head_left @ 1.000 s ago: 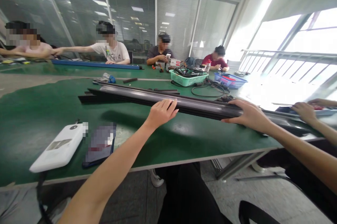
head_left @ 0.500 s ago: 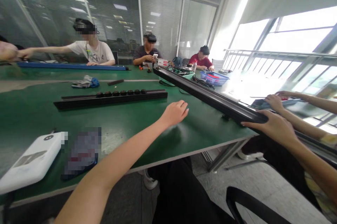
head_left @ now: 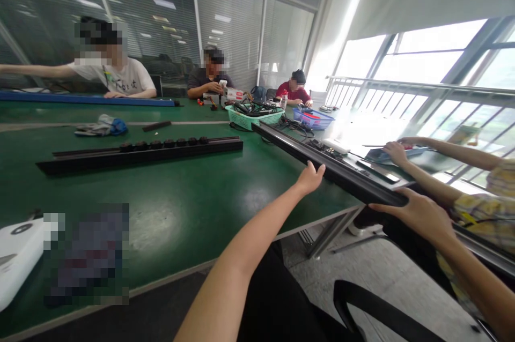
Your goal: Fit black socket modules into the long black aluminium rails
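Observation:
A long black rail (head_left: 346, 177) slants from the middle of the table out past its right edge, above the floor. My right hand (head_left: 422, 213) grips it near the table's corner, thumb on the near side and fingers over the top. Farther along, my left hand (head_left: 310, 178) is closed at the rail's near edge, with some of its fingers hidden against the rail. A second, shorter black rail (head_left: 145, 157) with several black round pieces along its top lies on the green table (head_left: 201, 186), left of my left hand.
A green basket (head_left: 255, 118) of cables and a blue basket (head_left: 314, 118) stand beyond the rail. A white device (head_left: 20, 256) lies at the near left, gloves (head_left: 102, 126) farther back. A co-worker's arms (head_left: 422, 170) work on the right; others sit across the table. A chair armrest (head_left: 362, 304) is below.
My left hand has moved right and forward from over the table to the rail. The rail's far end has dropped toward the table. My right hand keeps its grip; the view has turned right.

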The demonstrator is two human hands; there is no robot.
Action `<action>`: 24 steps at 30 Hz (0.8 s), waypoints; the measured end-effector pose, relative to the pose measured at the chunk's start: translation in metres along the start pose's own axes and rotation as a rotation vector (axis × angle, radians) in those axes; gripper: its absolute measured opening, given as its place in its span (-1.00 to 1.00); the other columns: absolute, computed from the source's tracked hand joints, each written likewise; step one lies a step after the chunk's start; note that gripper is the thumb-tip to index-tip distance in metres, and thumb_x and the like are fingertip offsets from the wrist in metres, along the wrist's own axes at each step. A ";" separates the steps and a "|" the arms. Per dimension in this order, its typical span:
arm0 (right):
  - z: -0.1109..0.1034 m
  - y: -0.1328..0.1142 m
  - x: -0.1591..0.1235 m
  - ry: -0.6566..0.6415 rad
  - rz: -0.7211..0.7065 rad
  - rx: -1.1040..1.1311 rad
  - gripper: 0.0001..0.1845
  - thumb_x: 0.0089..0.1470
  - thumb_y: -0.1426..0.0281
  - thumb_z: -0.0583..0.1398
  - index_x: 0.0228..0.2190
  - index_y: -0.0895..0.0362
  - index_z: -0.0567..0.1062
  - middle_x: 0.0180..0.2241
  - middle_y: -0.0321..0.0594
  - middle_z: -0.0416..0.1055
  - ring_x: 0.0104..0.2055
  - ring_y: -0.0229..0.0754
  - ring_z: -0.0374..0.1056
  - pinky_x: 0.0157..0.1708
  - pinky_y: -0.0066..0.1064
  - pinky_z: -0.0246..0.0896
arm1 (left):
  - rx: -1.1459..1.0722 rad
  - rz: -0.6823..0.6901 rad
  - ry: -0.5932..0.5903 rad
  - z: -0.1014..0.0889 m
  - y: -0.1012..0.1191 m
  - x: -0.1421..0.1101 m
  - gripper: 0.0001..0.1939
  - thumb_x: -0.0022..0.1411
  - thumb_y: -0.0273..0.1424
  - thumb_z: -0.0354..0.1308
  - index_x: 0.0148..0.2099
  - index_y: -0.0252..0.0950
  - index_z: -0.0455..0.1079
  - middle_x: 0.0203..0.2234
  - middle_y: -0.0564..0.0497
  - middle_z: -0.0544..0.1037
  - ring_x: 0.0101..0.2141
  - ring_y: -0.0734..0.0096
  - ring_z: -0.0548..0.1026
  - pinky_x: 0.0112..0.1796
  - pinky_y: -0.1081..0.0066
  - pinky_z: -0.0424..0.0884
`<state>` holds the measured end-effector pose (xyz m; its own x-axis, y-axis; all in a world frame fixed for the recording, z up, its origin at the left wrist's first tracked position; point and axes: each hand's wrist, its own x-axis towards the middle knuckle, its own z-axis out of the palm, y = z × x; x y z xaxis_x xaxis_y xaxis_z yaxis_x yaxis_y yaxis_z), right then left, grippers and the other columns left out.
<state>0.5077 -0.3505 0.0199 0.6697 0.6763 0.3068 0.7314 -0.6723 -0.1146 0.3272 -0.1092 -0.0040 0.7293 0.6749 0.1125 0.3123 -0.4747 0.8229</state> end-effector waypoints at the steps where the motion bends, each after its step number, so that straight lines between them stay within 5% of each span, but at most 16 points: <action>1: 0.001 0.000 -0.004 -0.002 0.003 -0.002 -0.06 -0.19 -0.41 0.15 0.04 -0.04 0.45 -0.10 0.13 0.55 0.01 0.37 0.45 -0.11 0.06 0.33 | -0.011 -0.032 -0.006 0.004 0.000 0.004 -0.10 0.46 -0.03 -0.24 0.46 -0.77 -0.23 0.31 -0.54 0.21 0.33 0.02 0.24 0.25 0.30 0.18; 8: 0.015 -0.009 -0.026 -0.079 0.112 0.008 -0.02 -0.10 -0.34 0.14 0.10 0.15 0.47 -0.12 0.13 0.55 -0.03 0.28 0.47 -0.16 -0.07 0.28 | 0.053 -0.087 0.058 0.030 -0.006 0.024 -0.13 0.44 -0.11 -0.20 0.44 -0.82 -0.21 0.40 -0.56 -0.06 0.43 -0.01 -0.07 0.35 0.28 -0.04; 18: 0.023 -0.041 -0.042 -0.025 0.107 0.014 -0.04 -0.03 -0.28 0.16 0.08 0.24 0.49 -0.16 0.14 0.56 -0.07 0.27 0.47 -0.22 -0.10 0.32 | 0.156 -0.119 0.120 0.044 -0.013 0.046 -0.17 0.39 -0.26 -0.16 0.37 -0.97 -0.18 0.36 -0.70 -0.04 0.43 -0.15 -0.11 0.38 0.11 -0.18; 24: 0.025 -0.059 -0.049 0.008 0.111 -0.016 -0.05 -0.01 -0.30 0.13 0.06 0.25 0.50 -0.15 0.17 0.56 -0.07 0.27 0.47 -0.19 -0.07 0.34 | 0.183 -0.132 0.151 0.045 -0.022 0.056 -0.24 0.40 -0.29 -0.18 0.40 -0.86 -0.15 0.37 -0.67 -0.04 0.42 -0.17 -0.08 0.37 0.01 -0.12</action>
<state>0.4351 -0.3365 -0.0117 0.7456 0.5946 0.3008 0.6503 -0.7478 -0.1337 0.3885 -0.0861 -0.0410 0.5803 0.8078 0.1037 0.5135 -0.4617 0.7232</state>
